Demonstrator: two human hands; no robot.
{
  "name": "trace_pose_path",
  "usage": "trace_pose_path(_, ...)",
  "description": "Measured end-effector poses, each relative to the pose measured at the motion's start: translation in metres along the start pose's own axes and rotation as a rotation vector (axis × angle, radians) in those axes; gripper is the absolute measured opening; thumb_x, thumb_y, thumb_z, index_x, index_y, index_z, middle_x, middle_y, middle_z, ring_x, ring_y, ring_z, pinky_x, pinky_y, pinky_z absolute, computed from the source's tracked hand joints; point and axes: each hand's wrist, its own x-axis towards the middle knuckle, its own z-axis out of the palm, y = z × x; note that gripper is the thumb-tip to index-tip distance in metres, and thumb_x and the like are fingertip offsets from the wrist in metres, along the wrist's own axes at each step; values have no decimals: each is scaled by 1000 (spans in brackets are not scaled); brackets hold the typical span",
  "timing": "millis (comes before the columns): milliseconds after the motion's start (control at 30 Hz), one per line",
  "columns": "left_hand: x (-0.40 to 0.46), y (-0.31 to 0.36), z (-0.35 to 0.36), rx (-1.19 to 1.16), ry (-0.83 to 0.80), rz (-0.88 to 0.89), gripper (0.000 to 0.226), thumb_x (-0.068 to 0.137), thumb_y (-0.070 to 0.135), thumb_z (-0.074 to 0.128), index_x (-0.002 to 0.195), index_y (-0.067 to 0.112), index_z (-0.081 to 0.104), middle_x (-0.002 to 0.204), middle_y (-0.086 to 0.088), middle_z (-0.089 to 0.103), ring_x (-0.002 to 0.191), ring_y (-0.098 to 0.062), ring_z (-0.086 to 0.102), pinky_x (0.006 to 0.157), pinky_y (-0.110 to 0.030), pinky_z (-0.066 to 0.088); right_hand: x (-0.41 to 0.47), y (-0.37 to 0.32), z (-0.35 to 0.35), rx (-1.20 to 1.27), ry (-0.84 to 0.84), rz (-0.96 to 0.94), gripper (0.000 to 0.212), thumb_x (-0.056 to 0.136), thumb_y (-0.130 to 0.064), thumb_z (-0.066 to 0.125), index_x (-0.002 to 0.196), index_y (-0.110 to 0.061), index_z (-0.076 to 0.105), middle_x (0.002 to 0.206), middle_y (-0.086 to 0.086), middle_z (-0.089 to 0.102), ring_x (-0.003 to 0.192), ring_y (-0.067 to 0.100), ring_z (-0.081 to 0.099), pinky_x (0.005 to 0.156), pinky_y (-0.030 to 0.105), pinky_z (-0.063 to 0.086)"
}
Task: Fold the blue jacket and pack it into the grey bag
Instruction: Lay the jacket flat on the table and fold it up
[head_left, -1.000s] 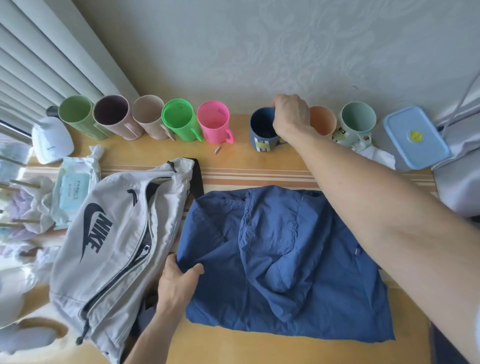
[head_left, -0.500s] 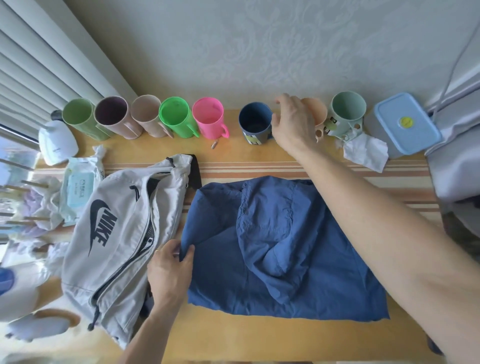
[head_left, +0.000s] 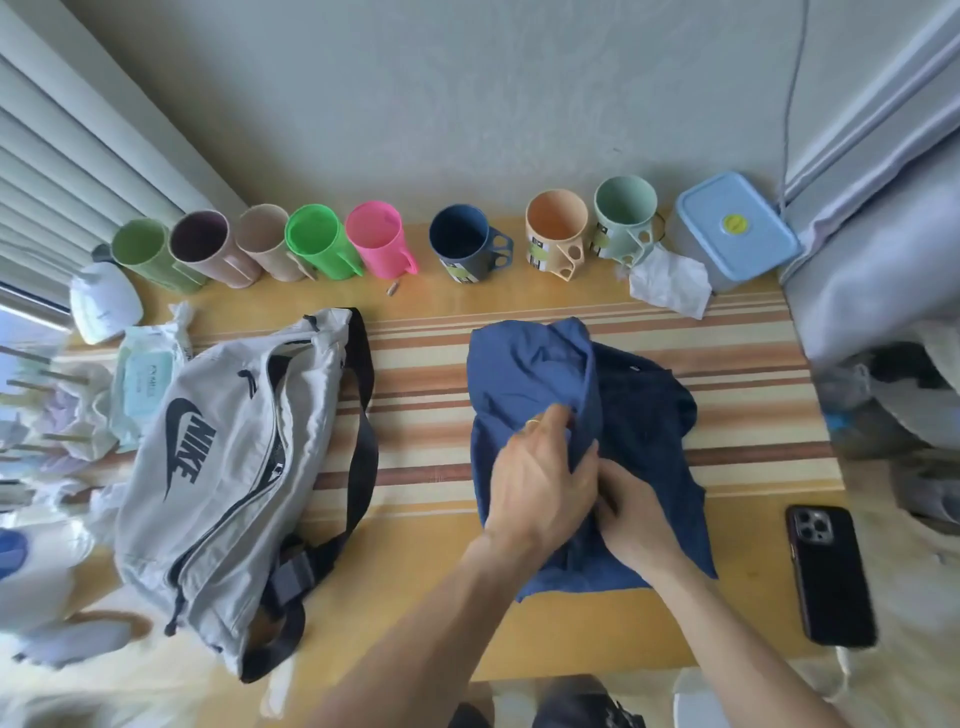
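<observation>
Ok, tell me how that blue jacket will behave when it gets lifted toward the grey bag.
The blue jacket looks thin and creased, so it will probably go floppy and sag. Its folds seem loose where the left hand and right hand pinch them, so they may open without support. It likely weighs little and should squash into the grey bag.

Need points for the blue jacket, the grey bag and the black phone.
blue jacket (head_left: 524, 364), head view, on the far left panel of fabric.
grey bag (head_left: 228, 457), head view, on the front panel beside the logo.
black phone (head_left: 831, 582), head view, on its back.
</observation>
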Motion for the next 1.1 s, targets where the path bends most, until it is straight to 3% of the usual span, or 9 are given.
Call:
trace_pose_path(100,-8,15,42,-99,-345,73,49,93,51,57,134,24,52,124,-3,67,109,-19,63,96,-39,51,-26,35,-27,161,392,332,27,100,-7,50,109,-24,68,105,-5,74,100,22,67,82,31,51)
trace_pose_path(167,-18,5,53,-23,-153,244,38,99,37,55,133,21,58,142,-1,60,123,-18,57,106,-37,46,-38,52,-43,200,467,507,26,104,-18,48,123,-15,65,123,8,69,113,31,62,95,42,48)
trace_pose_path(267,-29,-31,64,276,176,304,36,100,27,55,135,22,60,152,-6,51,139,-27,44,116,-44,38,-44,58,-55,370,414,611,30,103,-36,51,123,-17,60,121,5,61,107,23,54,94,40,43)
trace_pose_path(433,-28,-78,90,621,-342,172,63,99,46,41,159,31,30,172,-6,2,158,-33,2,127,-53,3,-33,56,-53,538,243,628,84,79,-49,80,150,-26,40,147,-3,51,134,22,50,108,47,44)
trace_pose_path(600,-21,-83,93,571,-455,163,69,94,34,44,160,30,23,172,-3,-6,158,-29,-7,128,-49,-2,-13,36,-49,535,152,514,63,78,-15,84,132,-32,55,115,-6,70,102,14,68,83,34,57)
trace_pose_path(733,-21,-86,78,115,-86,172,47,94,26,51,140,19,57,156,-5,46,145,-28,37,120,-46,32,-3,14,-48,409,192,506,54,76,-47,80,122,-26,62,115,-4,70,99,18,66,88,40,55)
trace_pose_path(867,4,-87,49,-197,257,-349,50,90,23,61,139,16,49,137,0,54,124,-25,46,107,-47,41,7,16,-62,309,217,600,94,70,-78,67,141,-20,49,132,0,57,121,27,55,101,44,45)
trace_pose_path(1000,58,-88,24,-401,135,-477,78,80,30,71,149,16,37,142,-2,52,128,-24,53,108,-44,46,7,14,-60,-212,423,-26,62,80,-55,72,128,-18,57,118,1,61,110,21,56,92,37,49)
trace_pose_path(1100,100,-79,16,-489,35,-557,83,76,28,78,147,13,38,132,-1,59,117,-23,59,97,-38,51,-15,2,-33,-421,77,-448,50,83,-59,66,118,-24,62,106,-10,61,97,11,56,85,28,49)
